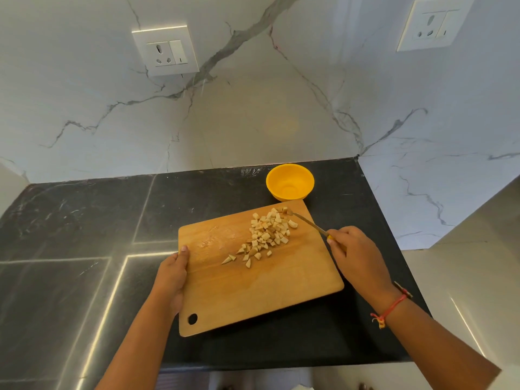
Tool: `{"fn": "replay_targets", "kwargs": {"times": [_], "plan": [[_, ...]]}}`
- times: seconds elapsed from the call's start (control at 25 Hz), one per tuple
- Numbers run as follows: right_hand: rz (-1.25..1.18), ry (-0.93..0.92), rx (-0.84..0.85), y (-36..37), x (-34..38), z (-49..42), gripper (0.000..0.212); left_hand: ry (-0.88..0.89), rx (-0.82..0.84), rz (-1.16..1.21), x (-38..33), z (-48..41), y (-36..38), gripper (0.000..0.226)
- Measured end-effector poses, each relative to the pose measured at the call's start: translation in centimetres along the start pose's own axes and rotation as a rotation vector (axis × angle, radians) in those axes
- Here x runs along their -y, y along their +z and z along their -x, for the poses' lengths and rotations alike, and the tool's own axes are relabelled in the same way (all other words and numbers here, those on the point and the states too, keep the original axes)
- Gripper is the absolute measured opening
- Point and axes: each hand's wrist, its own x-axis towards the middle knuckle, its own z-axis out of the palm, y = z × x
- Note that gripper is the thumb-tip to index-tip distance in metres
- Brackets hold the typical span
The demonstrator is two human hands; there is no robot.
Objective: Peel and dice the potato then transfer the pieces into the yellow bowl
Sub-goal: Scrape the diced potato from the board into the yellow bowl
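Dark bench [84, 220], marble wall behind. Left hand [171, 277] grips board [253, 291] edge; right hand [357, 254] clamped on knife [306, 222], tip at potato dice [267, 235] on board. Bowl [289, 182] just beyond.

The left hand [171, 277] grips the cutting board [253, 291], the right hand [357, 254] the knife [309, 223].

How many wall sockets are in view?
2. Left socket on the back wall, upper left; right socket on the side wall, upper right. Others may be out of frame.
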Motion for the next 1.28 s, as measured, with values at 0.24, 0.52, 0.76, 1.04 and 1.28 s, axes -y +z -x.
{"fn": "replay_targets", "kwargs": {"times": [0.24, 0.52, 0.76, 1.04, 1.28], "plan": [[0.169, -0.303, -0.009, -2.3, -1.4, -3.6, 0.029, 0.012, -0.006, -0.012, -2.3, -0.2, 0.5, 0.041], [0.156, -0.425, 0.003, -2.9, -1.5, -5.1, 0.027, 0.021, 0.035, -0.066, -4.5, -0.7, 1.5, 0.040], [0.079, -0.308, -0.025, -2.2, 0.6, -5.8, 0.024, 0.039, 0.020, -0.085, -5.7, -0.7, 2.0, 0.038], [0.124, -0.267, -0.005, 0.2, 3.0, -8.2, 0.028, 0.048, -0.008, -0.086, -6.4, -1.2, 1.6, 0.039], [0.122, -0.212, 0.045, 1.0, 2.2, -10.0, 0.030, 0.065, -0.011, -0.112, -7.3, -1.2, 2.0, 0.042]]}}
